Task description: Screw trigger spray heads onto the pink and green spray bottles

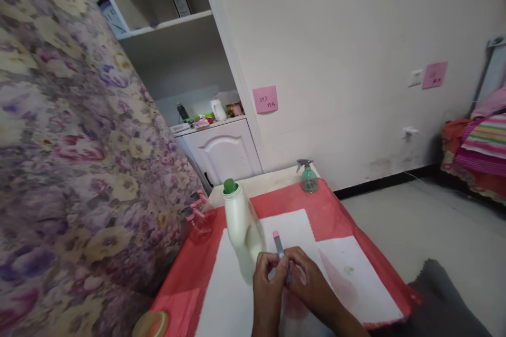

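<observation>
Over the white sheet [225, 295] on the red-covered table, both my hands are closed on a slim grey pen-like stick with a pink tip [278, 244]. It points away from me, and its exact kind is unclear. My left hand [269, 276] pinches it from the left, and my right hand [306, 279] grips its lower end from the right. Just left of my hands stands a pale green jug-shaped bottle [239, 226] with a built-in handle and a green inner spout. At the right, a second white sheet [366, 279] carries a small green mark and a pinkish stain.
Pink-topped spray bottles [200, 221] stand at the table's left edge, beside a floral curtain [98, 168]. A green spray bottle [309, 179] is at the far right corner. A round yellowish lid [152, 324] lies near left. Shelves [174, 26] rise behind.
</observation>
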`<state>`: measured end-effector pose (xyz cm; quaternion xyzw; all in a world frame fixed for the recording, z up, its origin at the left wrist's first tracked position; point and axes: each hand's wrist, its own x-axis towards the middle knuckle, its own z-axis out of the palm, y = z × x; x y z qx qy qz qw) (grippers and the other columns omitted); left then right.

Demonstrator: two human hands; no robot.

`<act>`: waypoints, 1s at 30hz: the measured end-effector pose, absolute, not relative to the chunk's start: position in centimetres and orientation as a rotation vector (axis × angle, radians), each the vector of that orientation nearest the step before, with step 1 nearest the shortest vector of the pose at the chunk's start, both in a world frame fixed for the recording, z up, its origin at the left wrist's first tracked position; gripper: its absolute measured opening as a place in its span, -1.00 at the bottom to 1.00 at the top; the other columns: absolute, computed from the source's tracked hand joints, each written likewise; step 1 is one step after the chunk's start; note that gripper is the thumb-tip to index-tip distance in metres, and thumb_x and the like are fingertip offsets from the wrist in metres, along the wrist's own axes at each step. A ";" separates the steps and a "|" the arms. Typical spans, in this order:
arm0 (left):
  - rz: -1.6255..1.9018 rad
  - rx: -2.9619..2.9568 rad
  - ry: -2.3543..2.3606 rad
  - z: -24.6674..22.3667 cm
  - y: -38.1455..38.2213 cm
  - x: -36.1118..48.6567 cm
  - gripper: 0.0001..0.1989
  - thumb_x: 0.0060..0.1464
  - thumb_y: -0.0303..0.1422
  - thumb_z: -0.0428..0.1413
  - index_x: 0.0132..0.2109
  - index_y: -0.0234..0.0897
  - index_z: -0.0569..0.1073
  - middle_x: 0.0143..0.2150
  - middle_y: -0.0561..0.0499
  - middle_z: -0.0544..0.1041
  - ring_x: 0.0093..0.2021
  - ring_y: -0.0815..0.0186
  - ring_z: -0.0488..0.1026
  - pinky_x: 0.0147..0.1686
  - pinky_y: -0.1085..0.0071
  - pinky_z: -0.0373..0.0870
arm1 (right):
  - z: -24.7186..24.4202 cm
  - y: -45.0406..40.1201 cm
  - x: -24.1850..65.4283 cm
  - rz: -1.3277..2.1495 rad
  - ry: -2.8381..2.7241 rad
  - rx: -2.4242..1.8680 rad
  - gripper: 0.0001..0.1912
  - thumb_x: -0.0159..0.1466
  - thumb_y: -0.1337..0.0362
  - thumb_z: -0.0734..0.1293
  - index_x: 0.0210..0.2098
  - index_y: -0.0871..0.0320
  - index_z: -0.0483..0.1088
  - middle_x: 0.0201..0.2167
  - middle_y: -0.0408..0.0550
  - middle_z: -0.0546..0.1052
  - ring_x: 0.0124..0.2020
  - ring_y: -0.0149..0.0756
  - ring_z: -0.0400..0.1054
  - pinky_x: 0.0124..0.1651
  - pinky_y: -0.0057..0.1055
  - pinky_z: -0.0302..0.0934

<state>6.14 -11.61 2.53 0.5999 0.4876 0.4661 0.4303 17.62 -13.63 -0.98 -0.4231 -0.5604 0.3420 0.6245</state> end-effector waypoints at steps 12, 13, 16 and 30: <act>1.203 1.498 1.209 2.6 -11.8 6.3 -0.65 -0.06 -0.04 0.22 -0.40 -0.25 0.43 -0.45 0.06 0.44 -0.37 0.25 0.40 -0.31 0.36 0.35 | -0.9 -13.8 18.0 0.813 -1.320 -0.949 -0.87 0.24 0.26 0.31 -0.20 0.07 0.41 -0.14 -0.04 0.48 -0.06 -0.18 0.39 0.04 -0.28 0.29; 1.212 1.493 1.211 2.6 -11.8 6.3 -0.64 -0.07 -0.03 0.22 -0.41 -0.25 0.43 -0.45 0.07 0.43 -0.38 0.26 0.39 -0.31 0.36 0.35 | -1.0 -13.8 18.0 0.793 -1.307 -0.966 -0.89 0.23 0.26 0.32 -0.23 0.08 0.41 -0.16 -0.04 0.49 -0.07 -0.18 0.39 0.03 -0.28 0.29; 1.212 1.483 1.210 2.6 -11.7 6.4 -0.63 -0.08 -0.01 0.23 -0.40 -0.25 0.43 -0.47 0.08 0.43 -0.40 0.27 0.39 -0.32 0.37 0.35 | -1.2 -13.7 17.7 0.718 -1.223 -1.053 -0.91 0.18 0.26 0.37 -0.32 0.09 0.39 -0.25 -0.08 0.48 -0.14 -0.18 0.40 -0.04 -0.30 0.30; 1.198 1.470 1.239 2.7 -11.8 6.4 -0.62 -0.09 0.00 0.23 -0.40 -0.24 0.44 -0.45 0.07 0.45 -0.39 0.26 0.39 -0.31 0.37 0.35 | -1.4 -13.6 17.1 0.681 -1.275 -1.035 -0.92 0.25 0.22 0.29 -0.30 0.08 0.36 -0.28 -0.07 0.44 -0.19 -0.20 0.37 -0.10 -0.30 0.30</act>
